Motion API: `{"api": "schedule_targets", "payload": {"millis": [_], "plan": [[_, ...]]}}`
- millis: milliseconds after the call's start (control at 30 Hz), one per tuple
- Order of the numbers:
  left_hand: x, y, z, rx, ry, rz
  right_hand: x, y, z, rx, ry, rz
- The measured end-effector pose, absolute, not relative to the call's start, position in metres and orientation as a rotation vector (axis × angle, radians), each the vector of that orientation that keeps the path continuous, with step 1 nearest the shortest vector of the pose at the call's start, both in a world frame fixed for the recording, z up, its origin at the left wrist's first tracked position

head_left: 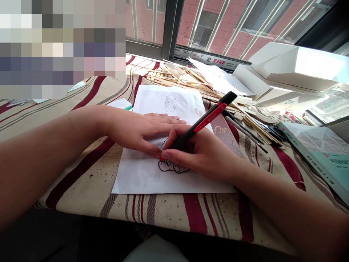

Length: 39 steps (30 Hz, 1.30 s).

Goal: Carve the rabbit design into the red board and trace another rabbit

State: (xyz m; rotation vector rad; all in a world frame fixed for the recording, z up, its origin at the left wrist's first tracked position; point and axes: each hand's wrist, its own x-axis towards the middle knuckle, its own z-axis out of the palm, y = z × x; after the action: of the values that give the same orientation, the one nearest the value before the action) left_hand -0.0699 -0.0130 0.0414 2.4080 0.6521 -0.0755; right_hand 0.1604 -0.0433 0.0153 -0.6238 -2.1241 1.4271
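A white sheet of paper [136, 178] lies on the striped cloth in front of me. It carries a thick black outline drawing [174, 167], partly hidden under my hands, and a smaller thin-lined cartoon figure [170, 104] near its top. My left hand [144, 127] rests flat on the paper with its fingers stretched to the right. A black pen with a red clip [208, 120] is gripped in my right hand [204, 156], tilted up to the right. Its red lower end meets the paper beside my left thumb, at the drawing's left side; the very tip is hidden.
Thin wooden strips [185, 78] are piled behind the paper. White boxes [294, 72] stand at the back right, with scissors [275, 134] and a book [324, 153] nearer. A white and green item [120, 103] lies behind my left wrist. A barred window [218, 29] borders the table.
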Motion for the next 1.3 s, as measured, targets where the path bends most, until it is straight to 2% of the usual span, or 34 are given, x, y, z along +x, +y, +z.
{"api": "schedule_targets", "payload": {"millis": [200, 400, 1167, 1300], "plan": [[-0.0723, -0.0126, 0.0413, 2.4, 0.677, -0.097, 0.1599, -0.0431, 0.0163, -0.595, -2.194, 1.288], [-0.0708, -0.0131, 0.0416, 2.407, 0.672, -0.114, 0.1609, -0.0435, 0.0173, -0.624, -2.16, 1.388], [-0.0725, -0.0131, 0.0422, 2.393, 0.717, -0.15, 0.1615, -0.0449, 0.0176, -0.64, -2.187, 1.337], [-0.0724, -0.0136, 0.0431, 2.402, 0.74, -0.155, 0.1622, -0.0442, 0.0185, -0.67, -2.198, 1.436]]}}
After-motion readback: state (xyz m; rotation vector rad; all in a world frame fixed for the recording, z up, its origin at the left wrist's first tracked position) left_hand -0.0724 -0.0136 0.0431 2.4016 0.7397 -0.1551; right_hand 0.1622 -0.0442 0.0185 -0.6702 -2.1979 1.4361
